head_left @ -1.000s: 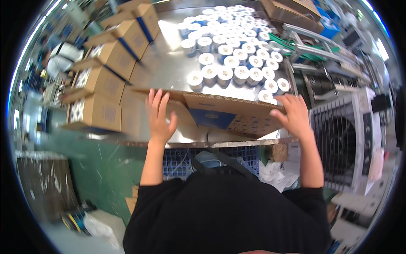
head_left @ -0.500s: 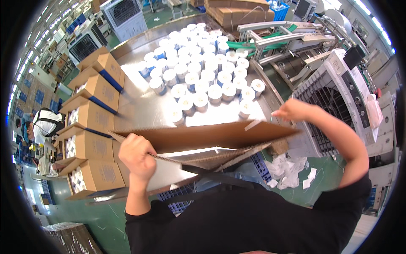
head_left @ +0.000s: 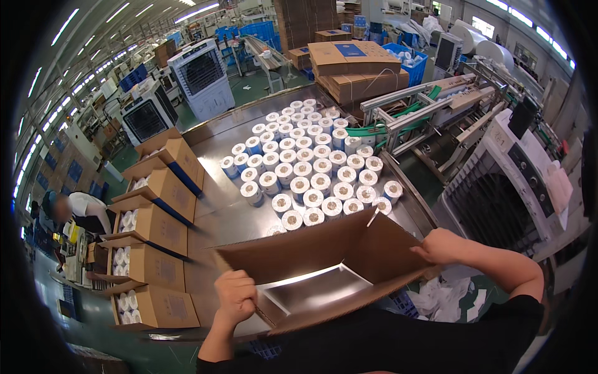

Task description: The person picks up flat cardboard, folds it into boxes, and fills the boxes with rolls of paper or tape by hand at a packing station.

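Observation:
A brown cardboard box [head_left: 299, 252] is spread into a four-sided shape at the near edge of the metal table [head_left: 215, 215]. Through its lower opening the shiny tabletop shows. My left hand [head_left: 235, 295] is closed round the box's left edge. At the right end, my right hand [head_left: 441, 247] grips the box's edge with its fingers bent. Just beyond the box stand many upright white-and-blue rolls [head_left: 302, 169], packed close together.
Several open cartons [head_left: 163, 269] with white rolls inside line the table's left side. A conveyor with green belts [head_left: 398, 121] meets the far right corner. An air cooler [head_left: 498, 193] stands at right, stacked cardboard [head_left: 355, 62] behind, another person [head_left: 87, 209] far left.
The flattened box has opened out into a four-sided shape. My right hand, apart from it before, now holds its right edge. The view has tilted up.

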Tool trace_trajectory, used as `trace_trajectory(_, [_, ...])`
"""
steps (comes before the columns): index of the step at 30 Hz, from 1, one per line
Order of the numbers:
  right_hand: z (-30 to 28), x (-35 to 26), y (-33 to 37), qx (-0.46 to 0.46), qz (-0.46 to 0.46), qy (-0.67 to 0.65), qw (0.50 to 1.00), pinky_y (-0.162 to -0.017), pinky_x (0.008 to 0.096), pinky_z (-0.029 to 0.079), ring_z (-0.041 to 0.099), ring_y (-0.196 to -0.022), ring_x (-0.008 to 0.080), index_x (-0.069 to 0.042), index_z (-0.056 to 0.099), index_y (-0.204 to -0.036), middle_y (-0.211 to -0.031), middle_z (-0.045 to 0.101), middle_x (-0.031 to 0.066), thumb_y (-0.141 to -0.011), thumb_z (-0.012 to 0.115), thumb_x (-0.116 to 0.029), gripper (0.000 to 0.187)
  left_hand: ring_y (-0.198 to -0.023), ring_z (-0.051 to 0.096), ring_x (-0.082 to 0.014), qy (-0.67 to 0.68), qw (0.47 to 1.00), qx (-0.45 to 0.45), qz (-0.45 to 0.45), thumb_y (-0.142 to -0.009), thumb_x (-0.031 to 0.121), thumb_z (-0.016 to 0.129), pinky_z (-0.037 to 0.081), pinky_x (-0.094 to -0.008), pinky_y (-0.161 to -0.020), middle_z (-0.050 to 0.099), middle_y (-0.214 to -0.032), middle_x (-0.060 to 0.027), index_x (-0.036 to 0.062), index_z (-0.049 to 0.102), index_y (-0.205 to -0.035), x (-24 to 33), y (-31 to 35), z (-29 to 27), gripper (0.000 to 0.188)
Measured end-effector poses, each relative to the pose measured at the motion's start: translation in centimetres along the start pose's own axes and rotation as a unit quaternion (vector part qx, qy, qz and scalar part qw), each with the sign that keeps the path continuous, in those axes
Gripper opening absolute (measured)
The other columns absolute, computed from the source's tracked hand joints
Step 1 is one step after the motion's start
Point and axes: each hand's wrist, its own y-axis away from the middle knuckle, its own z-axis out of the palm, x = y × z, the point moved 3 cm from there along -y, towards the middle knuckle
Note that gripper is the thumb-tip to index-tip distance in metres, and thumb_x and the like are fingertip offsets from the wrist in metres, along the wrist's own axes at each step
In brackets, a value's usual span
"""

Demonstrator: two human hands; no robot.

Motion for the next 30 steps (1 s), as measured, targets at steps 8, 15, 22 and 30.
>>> trace_trajectory(8, [7.2,-11.6,-14.1,-0.516,-0.090,-0.007,0.852,-0.052,0.0305,0.055,0.064,-0.054,0.0219,0.002,0.065,-0.066,-0.065,0.067,0.0109,-0.091,0.036,-0.058,0.071,-0.101,0.054,-0.0216,0.206,0.848,-0.400,-0.281,-0.081,0.022,0.058,0.042,-0.0327,-0.091,0.059,-0.103,-0.0077,0.0058,0.061,-0.099,-9.8,8.0,10.1,0.025])
trace_trajectory(15, [4.8,-11.2,-19.3,-0.375,-0.068,-0.398,0.834,-0.066,0.0328,0.057,0.067,-0.075,0.0272,0.007,0.057,-0.106,-0.093,0.066,0.0187,-0.095,0.037,-0.048,0.060,-0.109,0.054,-0.0276,0.187,0.798,-0.509,-0.264,-0.088,0.054,0.050,0.042,-0.0331,-0.090,0.058,-0.113,-0.0159,0.0047,0.048,-0.126,0.8,5.2,3.3,0.062])
trace_trajectory(22, [5.0,-2.8,-15.7,0.220,-0.170,-0.560,0.781,-0.108,0.0408,0.026,0.036,-0.129,0.0266,-0.003,0.030,-0.138,-0.132,0.044,0.0167,-0.076,0.072,-0.031,0.080,-0.082,0.061,-0.0274,-0.076,0.942,-0.289,-0.154,-0.079,0.045,0.065,0.049,-0.0345,-0.070,0.063,-0.084,-0.0086,0.0084,0.066,-0.086,-5.8,4.2,7.3,0.038])
trace_trajectory(30, [9.6,-4.1,-13.9,-0.020,-0.146,-0.706,0.693,-0.105,0.0335,0.029,0.033,-0.129,0.0218,-0.010,0.015,-0.146,-0.141,0.035,0.0110,-0.072,0.074,-0.015,0.095,-0.115,0.051,-0.0324,-0.181,0.808,-0.285,-0.484,-0.087,0.033,0.056,0.039,-0.0402,-0.097,0.058,-0.116,-0.0162,0.0072,0.059,-0.114,-9.0,-0.4,0.8,0.037])
